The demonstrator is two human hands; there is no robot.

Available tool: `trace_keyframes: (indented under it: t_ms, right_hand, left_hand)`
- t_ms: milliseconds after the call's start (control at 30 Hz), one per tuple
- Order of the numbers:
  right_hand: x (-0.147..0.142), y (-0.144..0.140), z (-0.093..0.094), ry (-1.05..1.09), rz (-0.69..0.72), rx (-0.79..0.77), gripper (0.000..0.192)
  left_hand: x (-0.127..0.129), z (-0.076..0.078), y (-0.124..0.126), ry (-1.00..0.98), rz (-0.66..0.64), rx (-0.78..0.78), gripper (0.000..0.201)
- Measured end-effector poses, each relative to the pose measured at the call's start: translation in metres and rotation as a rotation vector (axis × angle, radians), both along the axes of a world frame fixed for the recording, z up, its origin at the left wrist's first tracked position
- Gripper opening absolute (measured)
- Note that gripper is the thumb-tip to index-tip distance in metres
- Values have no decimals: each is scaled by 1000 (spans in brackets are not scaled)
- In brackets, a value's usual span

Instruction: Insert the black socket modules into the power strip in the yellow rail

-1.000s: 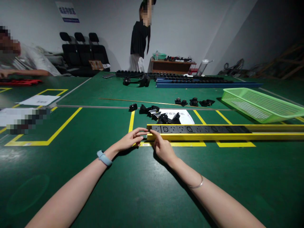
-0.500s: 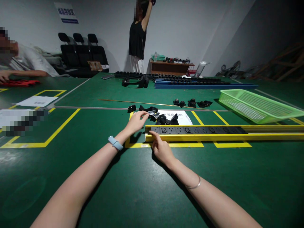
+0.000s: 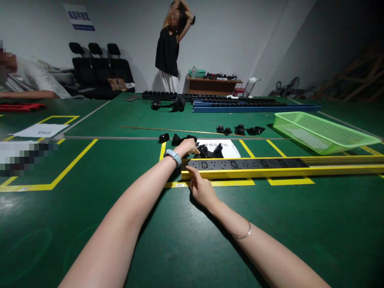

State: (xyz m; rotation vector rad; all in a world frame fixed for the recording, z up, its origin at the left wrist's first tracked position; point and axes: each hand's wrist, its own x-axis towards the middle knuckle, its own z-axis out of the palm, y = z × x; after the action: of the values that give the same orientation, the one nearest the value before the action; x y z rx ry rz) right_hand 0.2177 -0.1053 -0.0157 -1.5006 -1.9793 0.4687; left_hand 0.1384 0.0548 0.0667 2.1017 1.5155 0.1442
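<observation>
A long yellow rail (image 3: pixel 300 171) lies across the green table, with several black socket modules (image 3: pixel 240 163) seated in its left part. My right hand (image 3: pixel 201 190) rests against the rail's left end, fingers touching its near edge. My left hand (image 3: pixel 187 147) reaches over to the pile of loose black socket parts (image 3: pixel 207 151) just behind the rail, fingers curled down on them. Whether it grips one is hidden by the hand. A white paper label (image 3: pixel 229 149) lies under the pile.
A green mesh basket (image 3: pixel 318 132) stands at the right. More black parts (image 3: pixel 240 129) and a thin metal rod (image 3: pixel 114 138) lie farther back, with blue rails (image 3: pixel 255 107) behind. One person stands at the back, another leans on the table at far left.
My left hand left the rail's end and moved forward and right onto the pile of black parts. My right hand stayed at the rail's end.
</observation>
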Motion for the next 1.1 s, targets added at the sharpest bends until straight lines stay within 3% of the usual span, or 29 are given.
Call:
trace_keyframes:
  t_ms: [100,233,333,500,633,733,833,967,1100]
  right_hand:
    - [0,0,-2,-12,-4,12,60]
    - [0,0,-1,-14,-9,23,60]
    - [0,-1,0,7,-2,18,62]
    - [0,-1,0,25,-1,26,63]
    - [0,0,-1,9,-7,30,62]
    - [-1,0,-1,-1,-11,29,61]
    - [0,0,-1,28,11,15,65]
    - [1,0,-2,59,34,10,67]
    - [2,0,-2,73,42,13,68]
  left_hand:
    - [0,-3,0,-32,36,-24,33]
    - [-10,-12,5,-38,-12,178,15]
    - [-28,-13,8,-107,1,276,17]
    - [-72,6,-6,-120,12,484,27]
    - [-106,14,-41,124,33,607,31]
    - [-121,0,-65,248,-2,635,32]
    - [-129,-25,-75,213,-65,613,29]
    - [-136,-51,-76,-54,24,617,28]
    - [-140,-64,-77,-293,119,574,24]
